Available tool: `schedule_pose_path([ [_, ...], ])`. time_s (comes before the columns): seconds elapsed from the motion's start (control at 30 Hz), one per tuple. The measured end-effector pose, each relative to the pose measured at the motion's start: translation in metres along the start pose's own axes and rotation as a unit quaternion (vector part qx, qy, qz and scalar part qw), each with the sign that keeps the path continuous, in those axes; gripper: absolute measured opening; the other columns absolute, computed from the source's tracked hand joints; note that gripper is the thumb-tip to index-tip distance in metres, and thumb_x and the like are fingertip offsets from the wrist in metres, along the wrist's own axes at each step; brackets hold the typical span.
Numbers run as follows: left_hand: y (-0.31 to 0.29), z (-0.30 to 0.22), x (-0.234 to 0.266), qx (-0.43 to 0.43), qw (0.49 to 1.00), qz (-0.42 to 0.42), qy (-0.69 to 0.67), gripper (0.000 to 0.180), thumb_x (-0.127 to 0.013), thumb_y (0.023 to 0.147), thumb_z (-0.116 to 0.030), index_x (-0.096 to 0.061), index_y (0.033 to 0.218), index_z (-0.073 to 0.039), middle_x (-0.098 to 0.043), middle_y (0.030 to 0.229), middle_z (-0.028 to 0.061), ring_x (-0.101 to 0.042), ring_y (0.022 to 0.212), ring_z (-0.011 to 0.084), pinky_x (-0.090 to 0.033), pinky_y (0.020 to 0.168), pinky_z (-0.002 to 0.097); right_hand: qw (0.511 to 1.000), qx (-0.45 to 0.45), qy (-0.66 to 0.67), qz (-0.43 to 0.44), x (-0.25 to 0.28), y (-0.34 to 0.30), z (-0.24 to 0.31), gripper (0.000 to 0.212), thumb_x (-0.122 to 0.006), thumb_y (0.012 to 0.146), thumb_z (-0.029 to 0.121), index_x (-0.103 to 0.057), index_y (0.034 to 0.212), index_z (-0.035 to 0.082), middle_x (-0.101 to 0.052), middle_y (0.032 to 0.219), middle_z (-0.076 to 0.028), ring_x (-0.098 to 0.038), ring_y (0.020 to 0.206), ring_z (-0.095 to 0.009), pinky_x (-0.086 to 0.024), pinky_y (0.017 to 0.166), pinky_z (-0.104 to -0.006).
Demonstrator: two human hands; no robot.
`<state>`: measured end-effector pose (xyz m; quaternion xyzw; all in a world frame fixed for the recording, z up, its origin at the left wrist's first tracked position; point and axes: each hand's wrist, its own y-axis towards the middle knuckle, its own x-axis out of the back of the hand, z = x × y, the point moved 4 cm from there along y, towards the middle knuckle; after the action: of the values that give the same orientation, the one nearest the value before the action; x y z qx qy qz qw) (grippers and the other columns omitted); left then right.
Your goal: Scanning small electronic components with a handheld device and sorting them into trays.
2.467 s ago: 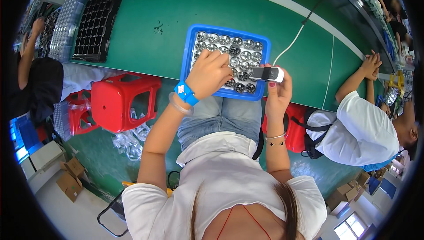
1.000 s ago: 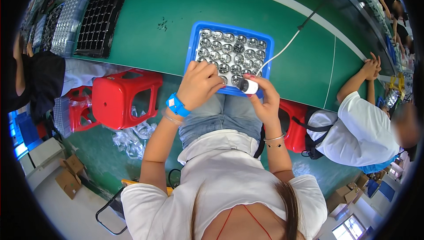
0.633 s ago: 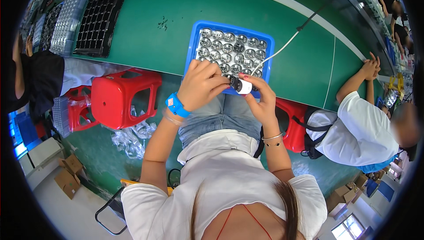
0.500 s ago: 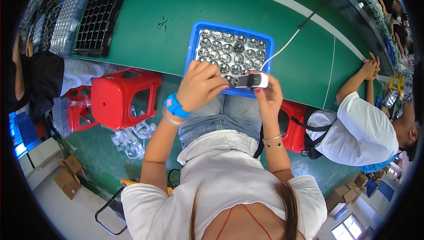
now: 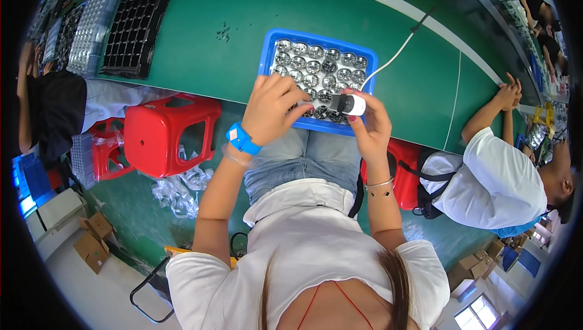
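Note:
A blue tray on the green table holds rows of round, shiny silver cup-like parts on a white liner. My right hand grips a white-and-black corded handheld device between thumb and fingers, above the tray's near right part. The device's dark end points left, over the nearest rows of cups. My left hand is bent over the tray's near left corner, thumb and index finger slightly apart beside the cups. It covers several of them. I see nothing held in it.
The white cable runs from the device to the back right. Small black bits lie on the table, left of the tray. A black compartment tray sits at far left. Red stools stand alongside; a person in white sits at right.
The device in my right hand has lifted and shifted away from the tray's near edge, uncovering cups there. My left hand has moved slightly left and up, its thumb and index finger parting.

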<state>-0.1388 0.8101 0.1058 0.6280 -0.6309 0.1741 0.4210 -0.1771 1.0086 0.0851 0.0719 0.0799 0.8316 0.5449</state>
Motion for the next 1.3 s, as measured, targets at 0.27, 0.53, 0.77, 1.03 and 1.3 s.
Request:
schedule_pose_path([
  [0.27,0.010,0.004,-0.002,-0.062,0.997,-0.039,0.023,0.011,-0.074,0.072,-0.018,-0.069,0.081,-0.015,-0.049,0.073,-0.0024,-0.048,0.074,0.0174,-0.033,0.070,0.0326,0.990,0.033,-0.117,0.068,-0.011,0.011,0.002,0.037,-0.061,0.084,-0.004,-0.055,0.120,-0.001,-0.059,0.122,-0.015,-0.055,0.114,-0.024,-0.041,0.100,-0.0352],
  [0.53,0.012,0.000,0.005,-0.055,0.998,-0.041,0.014,0.011,-0.075,0.071,-0.018,-0.069,0.079,-0.016,-0.048,0.073,-0.0030,-0.048,0.074,0.0170,-0.032,0.070,0.0323,1.000,0.000,-0.020,0.008,-0.016,0.008,-0.005,0.035,-0.060,0.088,0.003,-0.052,0.122,-0.001,-0.059,0.121,-0.015,-0.056,0.113,-0.023,-0.041,0.099,-0.0353],
  [0.77,0.013,0.009,-0.006,-0.052,0.998,-0.011,0.021,0.010,-0.074,0.072,-0.021,-0.069,0.077,-0.015,-0.049,0.075,-0.0011,-0.048,0.076,0.0178,-0.033,0.071,0.0336,0.995,0.000,0.048,-0.092,-0.001,0.018,0.001,0.036,-0.057,0.093,0.010,-0.047,0.125,-0.001,-0.059,0.121,-0.016,-0.056,0.112,-0.023,-0.040,0.100,-0.0359],
  [1.03,0.027,0.016,-0.007,-0.049,0.995,-0.057,0.070,0.010,-0.074,0.072,-0.020,-0.068,0.078,-0.014,-0.049,0.073,-0.0015,-0.049,0.075,0.0180,-0.033,0.072,0.0334,0.999,0.011,-0.032,0.028,-0.009,0.027,-0.003,0.034,-0.057,0.090,0.002,-0.051,0.124,0.000,-0.057,0.124,-0.015,-0.052,0.119,-0.024,-0.038,0.103,-0.0358],
  [1.3,0.029,0.002,0.005,-0.057,0.996,-0.061,0.032,0.008,-0.072,0.073,-0.019,-0.066,0.076,-0.014,-0.051,0.075,-0.0023,-0.050,0.078,0.0171,-0.035,0.073,0.0335,0.994,0.023,-0.090,0.058,-0.017,0.030,-0.006,0.033,-0.057,0.090,0.002,-0.052,0.123,0.001,-0.056,0.125,-0.015,-0.052,0.118,-0.023,-0.038,0.102,-0.0349],
])
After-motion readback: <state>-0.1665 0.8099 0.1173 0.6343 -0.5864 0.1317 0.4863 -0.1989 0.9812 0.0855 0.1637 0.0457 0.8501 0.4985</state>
